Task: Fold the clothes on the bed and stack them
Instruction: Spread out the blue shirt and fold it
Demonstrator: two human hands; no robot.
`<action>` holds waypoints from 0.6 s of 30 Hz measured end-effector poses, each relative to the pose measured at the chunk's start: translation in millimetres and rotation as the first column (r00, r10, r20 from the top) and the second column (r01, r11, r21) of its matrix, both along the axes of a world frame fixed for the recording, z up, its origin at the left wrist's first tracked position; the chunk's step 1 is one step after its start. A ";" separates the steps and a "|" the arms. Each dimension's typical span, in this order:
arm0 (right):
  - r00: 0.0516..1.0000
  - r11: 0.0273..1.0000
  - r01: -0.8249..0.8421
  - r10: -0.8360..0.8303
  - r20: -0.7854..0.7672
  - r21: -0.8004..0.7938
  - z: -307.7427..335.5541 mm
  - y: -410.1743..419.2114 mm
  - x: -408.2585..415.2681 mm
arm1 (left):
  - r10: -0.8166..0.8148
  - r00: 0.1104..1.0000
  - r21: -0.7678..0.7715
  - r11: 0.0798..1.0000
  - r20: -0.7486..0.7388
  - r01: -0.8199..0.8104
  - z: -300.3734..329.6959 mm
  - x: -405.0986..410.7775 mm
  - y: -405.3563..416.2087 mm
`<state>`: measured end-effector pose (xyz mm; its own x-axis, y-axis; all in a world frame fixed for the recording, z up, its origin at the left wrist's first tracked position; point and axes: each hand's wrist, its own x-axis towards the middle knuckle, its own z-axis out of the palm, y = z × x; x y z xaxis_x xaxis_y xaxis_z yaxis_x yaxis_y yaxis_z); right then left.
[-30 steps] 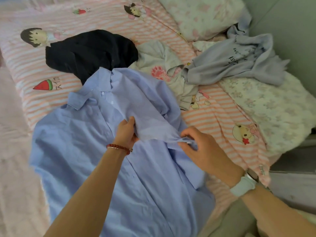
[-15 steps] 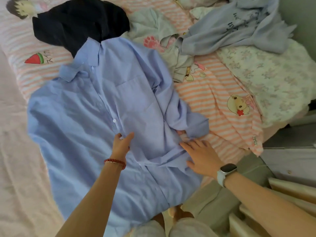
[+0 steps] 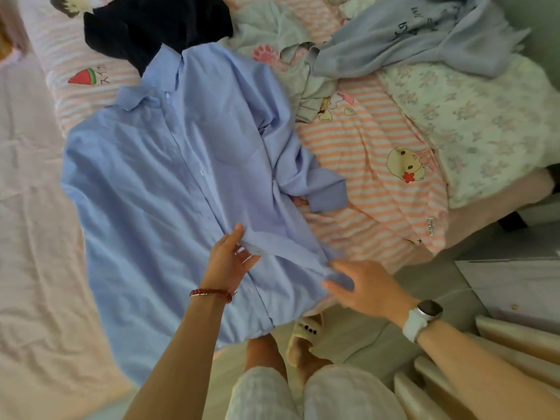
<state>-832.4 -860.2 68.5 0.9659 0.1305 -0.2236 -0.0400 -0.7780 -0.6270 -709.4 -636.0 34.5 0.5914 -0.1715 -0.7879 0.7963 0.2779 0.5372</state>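
the blue shirt (image 3: 169, 183) lies spread front-up across the near side of the bed (image 3: 36, 207), collar toward the far end, its hem hanging over the near edge by the person's legs. its right-hand sleeve is folded in, the cuff lying on the striped quilt (image 3: 369, 183) just beside the shirt's body.

the left hand (image 3: 231, 260) is at the lower middle of the shirt, near the button placket. its thumb is up and its fingers are under a lifted fold of the front panel, so it grips that edge of cloth. a red bead bracelet (image 3: 212, 294) sits on that wrist.

the right hand (image 3: 360, 286) is at the shirt's lower right edge, close to where the cloth drops off the bed. its fingers are curled round a small bunch of blue fabric, thumb beneath it. a watch (image 3: 424, 313) with a white band is on that wrist.

the two hands are apart, with a band of raised, creased shirt stretched between them; each holds one end of it.

beyond the collar lies a dark garment (image 3: 157, 28), its edge partly under the collar. to the right of it is a pale green top (image 3: 272, 47) with a pink print, crumpled, and further right a grey-blue top (image 3: 418, 40) with dark lettering, partly over the green one and over a floral blanket (image 3: 485, 122). none of these touch the hands.

below, the person's feet in a pale slipper (image 3: 306, 334) stand on the floor by the bed.
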 end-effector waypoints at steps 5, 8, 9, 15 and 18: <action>0.901 0.997 0.068 -0.043 -0.433 0.043 -28.8 -7.8 -23.1 | -0.041 0.987 0.134 0.989 -0.152 0.062 -19.7 -31.5 2.2; 0.888 0.933 0.352 -0.358 -0.289 -0.076 -51.7 -11.3 -20.5 | -0.110 0.985 0.201 0.970 -0.136 0.136 -28.4 -52.5 3.4; 0.881 0.917 0.389 -0.399 -0.254 -0.088 -56.6 -11.4 -16.2 | -0.114 0.988 0.234 0.963 -0.108 0.136 -29.8 -58.7 2.9; 0.938 0.942 0.240 -0.287 -0.193 -0.237 -69.8 -7.2 21.4 | -0.069 0.993 0.393 0.919 0.092 0.028 -30.4 -77.2 7.3; 0.835 0.858 0.513 -0.493 -0.244 0.024 -66.3 -13.6 23.0 | -0.063 0.984 0.515 0.856 0.169 -0.034 -27.2 -75.2 6.6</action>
<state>-809.4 -873.8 2.1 0.8293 -0.3317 -0.4498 -0.5570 -0.5565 -0.6165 -784.5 -629.4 7.3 0.7272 0.2198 -0.6502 0.6786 -0.0876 0.7293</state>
